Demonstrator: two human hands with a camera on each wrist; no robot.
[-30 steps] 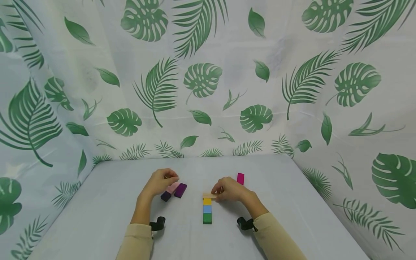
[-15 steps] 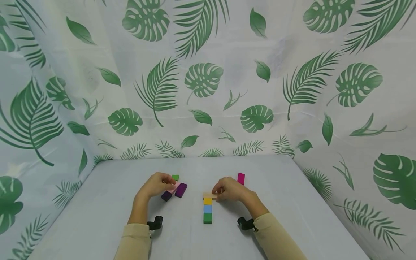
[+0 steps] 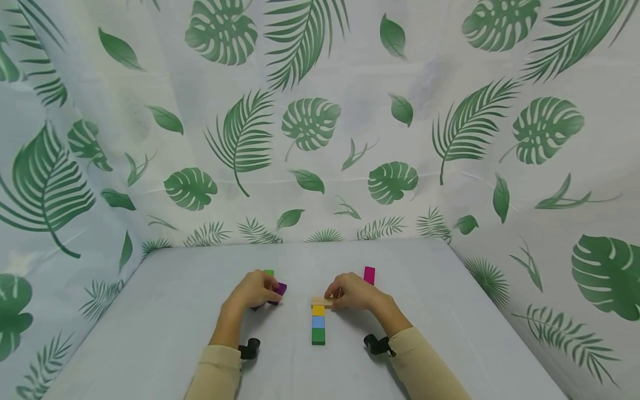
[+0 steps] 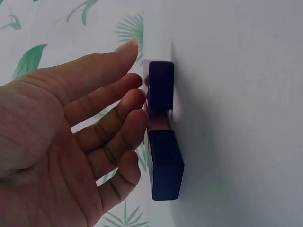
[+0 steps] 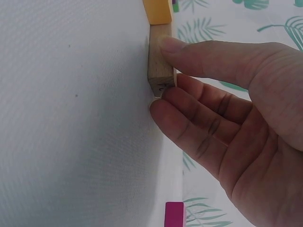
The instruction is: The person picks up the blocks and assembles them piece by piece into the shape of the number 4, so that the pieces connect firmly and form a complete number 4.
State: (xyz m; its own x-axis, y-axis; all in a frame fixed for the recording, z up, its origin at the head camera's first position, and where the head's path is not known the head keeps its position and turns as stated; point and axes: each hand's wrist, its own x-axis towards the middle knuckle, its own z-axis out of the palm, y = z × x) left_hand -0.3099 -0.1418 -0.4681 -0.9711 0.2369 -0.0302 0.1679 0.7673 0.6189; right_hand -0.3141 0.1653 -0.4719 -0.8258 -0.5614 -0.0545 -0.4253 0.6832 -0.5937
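Note:
My left hand [image 3: 256, 289] hovers close over a small cluster of blocks, thumb and fingers spread apart. In the left wrist view its fingertips are beside a purple block [image 4: 161, 86], a dark block [image 4: 166, 165] and a pink block [image 4: 158, 123] between them. In the head view the hand covers most of the cluster. My right hand [image 3: 354, 290] pinches a plain wooden block [image 5: 159, 56], thumb on one face and fingers at its end. That block lies crosswise against a yellow block [image 3: 318, 310], which heads a row with a blue block [image 3: 318, 321] and a green block [image 3: 318, 336].
A magenta block [image 3: 369, 275] lies behind my right hand. Past my left hand shows a light green block [image 3: 269, 273]. The white table [image 3: 150, 322] ends at a leaf-printed curtain [image 3: 320, 211] at the back and sides.
My left hand has shifted right and down over the cluster, from the pink block to the purple one. The light green block has come into sight. My right hand stays at the wooden block.

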